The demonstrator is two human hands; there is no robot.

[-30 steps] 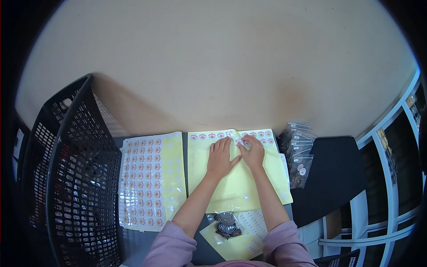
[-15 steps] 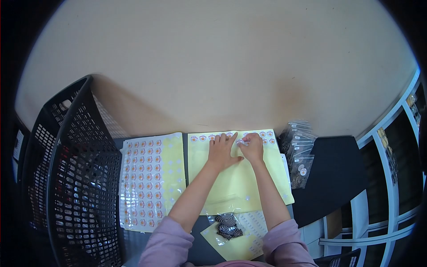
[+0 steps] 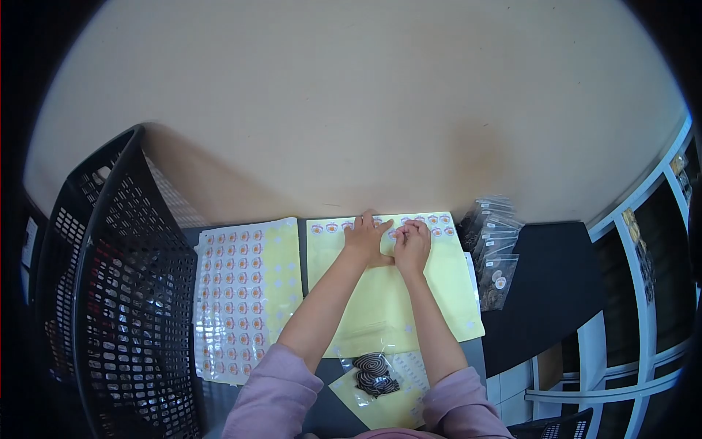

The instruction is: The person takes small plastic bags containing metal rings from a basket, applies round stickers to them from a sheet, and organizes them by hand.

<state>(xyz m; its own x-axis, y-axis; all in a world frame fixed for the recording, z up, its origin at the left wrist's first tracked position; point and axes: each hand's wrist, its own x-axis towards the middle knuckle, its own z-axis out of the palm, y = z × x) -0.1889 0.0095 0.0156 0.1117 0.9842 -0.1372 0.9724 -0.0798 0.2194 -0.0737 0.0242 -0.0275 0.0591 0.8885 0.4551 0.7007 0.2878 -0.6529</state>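
Right sheet (image 3: 439, 293) was nearly bare, one top row left; left sheet (image 3: 234, 293) stayed mostly full. Left hand (image 3: 363, 238) lay flat, fingers spread; right hand (image 3: 412, 241) pinched narrowly at a sticker (image 3: 395, 234).

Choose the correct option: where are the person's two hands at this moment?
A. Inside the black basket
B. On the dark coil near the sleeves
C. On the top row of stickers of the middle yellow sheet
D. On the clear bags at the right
C: the left hand and right hand rest together at the top sticker row of the middle yellow sheet.
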